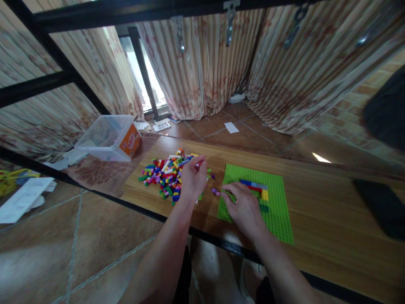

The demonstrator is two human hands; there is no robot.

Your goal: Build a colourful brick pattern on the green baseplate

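My left hand (193, 181) is over the right side of a heap of mixed coloured toy building bricks (164, 174). Its fingers are curled together, and whatever they may hold is too small to make out. Resting over the left part of a green studded baseplate (280, 211), my right hand (243, 204) has its thumb and fingertips drawn together at the plate's left edge; their contents are hidden. On the plate, blue, grey, red, yellow and dark green bricks (265, 195) form a partial outline, partly covered by this hand. Small purple bricks (215, 191) lie just left of my right fingertips.
The wooden tabletop (319, 219) has a black front edge. A dark flat object (379, 207) lies at its right. Left of the table stands a clear plastic box (107, 137) with an orange label. A black metal frame (126, 14) crosses above, before striped curtains (209, 67).
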